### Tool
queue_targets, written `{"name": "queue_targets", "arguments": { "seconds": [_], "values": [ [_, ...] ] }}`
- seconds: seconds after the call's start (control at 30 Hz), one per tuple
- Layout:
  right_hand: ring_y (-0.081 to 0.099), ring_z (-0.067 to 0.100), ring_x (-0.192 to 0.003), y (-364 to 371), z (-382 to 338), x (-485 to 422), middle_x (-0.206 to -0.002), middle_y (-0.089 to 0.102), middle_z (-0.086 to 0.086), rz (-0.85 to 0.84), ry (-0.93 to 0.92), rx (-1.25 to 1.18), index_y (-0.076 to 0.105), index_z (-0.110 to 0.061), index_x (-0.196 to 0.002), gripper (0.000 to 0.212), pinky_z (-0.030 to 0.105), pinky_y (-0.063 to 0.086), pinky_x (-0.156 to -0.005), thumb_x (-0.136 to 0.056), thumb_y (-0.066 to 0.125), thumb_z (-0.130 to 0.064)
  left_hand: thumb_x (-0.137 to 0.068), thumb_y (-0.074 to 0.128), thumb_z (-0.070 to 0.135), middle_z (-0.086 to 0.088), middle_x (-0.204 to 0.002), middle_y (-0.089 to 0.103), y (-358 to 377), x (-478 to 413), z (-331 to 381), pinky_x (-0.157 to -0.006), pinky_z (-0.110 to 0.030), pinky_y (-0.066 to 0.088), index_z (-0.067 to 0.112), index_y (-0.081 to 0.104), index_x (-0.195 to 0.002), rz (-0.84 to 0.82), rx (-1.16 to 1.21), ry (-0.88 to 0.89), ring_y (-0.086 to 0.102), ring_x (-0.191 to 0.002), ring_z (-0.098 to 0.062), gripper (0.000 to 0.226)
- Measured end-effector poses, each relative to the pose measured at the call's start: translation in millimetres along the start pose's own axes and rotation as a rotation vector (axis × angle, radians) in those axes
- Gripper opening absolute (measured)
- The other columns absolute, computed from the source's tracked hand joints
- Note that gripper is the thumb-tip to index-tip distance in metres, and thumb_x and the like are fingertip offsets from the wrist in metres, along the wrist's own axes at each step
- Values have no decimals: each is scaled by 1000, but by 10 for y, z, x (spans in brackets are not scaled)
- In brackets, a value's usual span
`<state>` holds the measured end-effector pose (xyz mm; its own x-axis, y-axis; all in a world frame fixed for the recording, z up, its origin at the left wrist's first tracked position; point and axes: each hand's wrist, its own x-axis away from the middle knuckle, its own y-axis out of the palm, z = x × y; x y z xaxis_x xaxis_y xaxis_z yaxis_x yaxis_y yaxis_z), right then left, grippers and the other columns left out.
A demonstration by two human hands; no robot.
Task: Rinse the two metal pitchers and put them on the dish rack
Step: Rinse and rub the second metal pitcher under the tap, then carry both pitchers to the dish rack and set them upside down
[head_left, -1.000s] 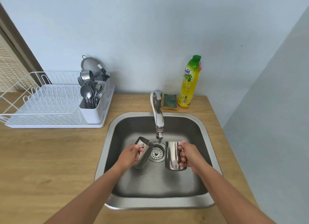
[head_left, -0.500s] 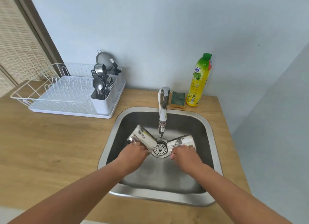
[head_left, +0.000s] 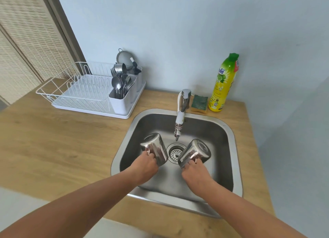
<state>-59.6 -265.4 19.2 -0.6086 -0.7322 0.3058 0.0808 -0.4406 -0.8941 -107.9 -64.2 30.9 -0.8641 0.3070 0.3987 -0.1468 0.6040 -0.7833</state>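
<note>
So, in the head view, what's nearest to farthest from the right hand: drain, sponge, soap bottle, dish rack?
1. Drain, in the sink just left of the right hand.
2. Sponge, behind the sink beside the tap.
3. Soap bottle, just right of the sponge.
4. Dish rack, far left on the counter.

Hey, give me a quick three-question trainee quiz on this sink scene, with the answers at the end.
1. True or false: the left hand holds the left pitcher and the right hand the right pitcher, both tipped mouth-down over the sink.
2. What lies between the faucet and the soap bottle?
3. The dish rack stands to the sink's: A left, B right, C front.
Key: 1 true; 2 the sponge; 3 A.
</note>
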Motion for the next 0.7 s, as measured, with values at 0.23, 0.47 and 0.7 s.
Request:
{"name": "queue_targets", "arguments": {
  "seconds": [0.23,0.47,0.7],
  "values": [
    [57,29,-109,-77,125,-6,-114,65,9,145,435,-692,62,-13,-109,27,38,42,-89,-98,43,-28,-96,50,16,-6,-116,68,-113,61,-90,-87,-39,54,19,67,-114,150,648,-289,63,-105,-25,25],
    [53,19,-61,-131,220,357,-67,60,8,302,1039,-2026,59,-6,-75,18,29,39,-60,-86,46,-10,-100,48,14,-7,-72,62,-43,175,-157,-64,-31,47,9,71,-90,418,2049,-700,55,-69,-22,25],
    [58,21,-64,-596,-55,869,-60,63,4,667,1122,-2166,47,-13,-57,36,39,47,-70,-92,44,-10,-100,49,12,-10,-77,61,78,559,-254,-74,-31,57,7,68,-93,502,2346,-456,57,-78,-21,21]
  ]
}}
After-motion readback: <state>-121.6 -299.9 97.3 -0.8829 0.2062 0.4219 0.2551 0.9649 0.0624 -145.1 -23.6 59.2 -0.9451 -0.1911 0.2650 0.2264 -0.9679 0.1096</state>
